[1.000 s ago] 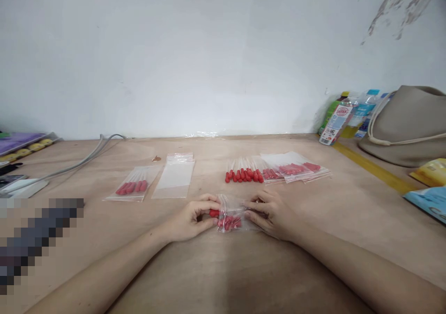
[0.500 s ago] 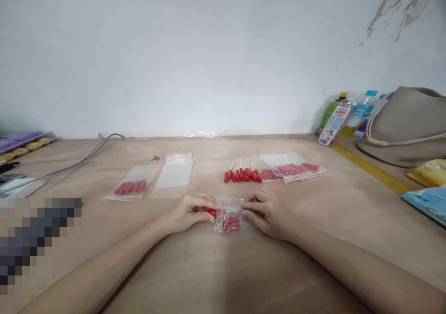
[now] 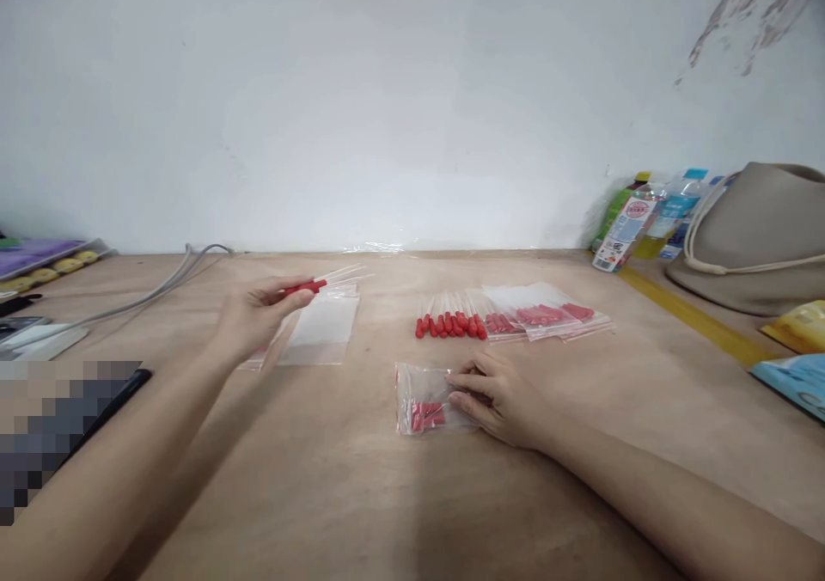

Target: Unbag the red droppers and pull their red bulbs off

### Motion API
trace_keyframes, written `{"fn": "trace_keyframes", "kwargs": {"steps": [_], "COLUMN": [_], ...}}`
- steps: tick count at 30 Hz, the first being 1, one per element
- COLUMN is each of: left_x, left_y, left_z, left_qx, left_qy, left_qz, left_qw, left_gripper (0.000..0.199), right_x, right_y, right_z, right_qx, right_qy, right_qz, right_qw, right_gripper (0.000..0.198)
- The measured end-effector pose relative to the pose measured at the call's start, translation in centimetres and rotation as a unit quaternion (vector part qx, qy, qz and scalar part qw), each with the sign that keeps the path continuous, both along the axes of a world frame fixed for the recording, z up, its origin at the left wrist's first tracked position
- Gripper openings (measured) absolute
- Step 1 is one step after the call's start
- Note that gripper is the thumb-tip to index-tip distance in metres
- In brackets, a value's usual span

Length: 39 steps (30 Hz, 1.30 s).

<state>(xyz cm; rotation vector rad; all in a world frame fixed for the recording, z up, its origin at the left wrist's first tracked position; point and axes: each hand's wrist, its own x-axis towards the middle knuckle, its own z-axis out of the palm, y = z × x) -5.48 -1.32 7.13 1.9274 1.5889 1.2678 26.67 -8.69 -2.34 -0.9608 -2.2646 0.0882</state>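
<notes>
My left hand (image 3: pixel 254 310) is raised at the left, pinching several thin pale sticks with red ends (image 3: pixel 309 287) between thumb and fingers; the sticks point right. Under it a clear bag (image 3: pixel 253 363) is mostly hidden. My right hand (image 3: pixel 499 400) holds the right side of a small clear zip bag (image 3: pixel 422 392) lying on the table, with red pieces (image 3: pixel 428 415) inside. Beyond lies a row of loose red-ended sticks (image 3: pixel 451 323). Filled zip bags (image 3: pixel 541 313) overlap to their right, and flat empty bags (image 3: pixel 319 332) lie behind my left hand's side.
At the back right stand several drink bottles (image 3: pixel 622 229) and a beige bag (image 3: pixel 754 229). Yellow and blue packets (image 3: pixel 796 383) lie at the right edge. A grey cable (image 3: pixel 148 297), a purple-and-yellow tray (image 3: pixel 51 263) and a dark phone-like object (image 3: pixel 122 400) are on the left.
My left hand has left the zip bag and moved up and left, carrying the red-ended sticks. My right hand has stayed on the bag.
</notes>
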Motion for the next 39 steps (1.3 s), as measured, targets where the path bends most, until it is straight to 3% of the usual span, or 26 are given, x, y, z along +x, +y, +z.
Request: {"fn": "trace_keyframes", "kwargs": {"steps": [4, 9, 13, 18, 21, 25, 31, 39], "left_x": [4.4, 9.1, 11.1, 11.3, 10.8, 10.4, 10.5, 10.3], "left_y": [1.3, 2.7, 2.7, 2.2, 2.6, 3.5, 3.4, 1.8], "left_z": [-3.7, -6.5, -7.1, -7.7, -8.1, -9.1, -9.9, -7.9], "left_qx": [0.118, 0.128, 0.121, 0.087, -0.02, -0.125, -0.144, -0.203], "left_qy": [0.133, 0.293, 0.334, 0.239, 0.095, -0.04, -0.087, -0.09], "left_qz": [-0.051, -0.09, -0.103, -0.122, -0.133, -0.161, -0.173, -0.184], "left_qw": [0.983, 0.943, 0.929, 0.96, 0.986, 0.978, 0.971, 0.958], "left_gripper": [0.025, 0.022, 0.027, 0.035, 0.042, 0.051, 0.059, 0.07], "right_x": [0.0, 0.0, -0.1, -0.1, -0.1, -0.1, -0.1, -0.1], "right_y": [0.0, -0.1, -0.2, -0.2, -0.2, -0.2, -0.1, -0.1], "right_z": [-0.1, 0.0, 0.2, 0.2, 0.2, 0.2, 0.1, 0.2], "right_qx": [0.002, -0.001, 0.005, 0.009, 0.003, 0.003, 0.01, 0.008], "right_qy": [-0.001, -0.013, -0.015, -0.016, -0.019, -0.019, -0.017, -0.019], "right_qz": [0.0, -0.008, -0.01, -0.012, -0.013, -0.011, -0.011, -0.012], "right_qw": [1.0, 1.0, 1.0, 1.0, 1.0, 1.0, 1.0, 1.0], "right_gripper": [0.021, 0.022, 0.022, 0.021, 0.021, 0.021, 0.023, 0.021]}}
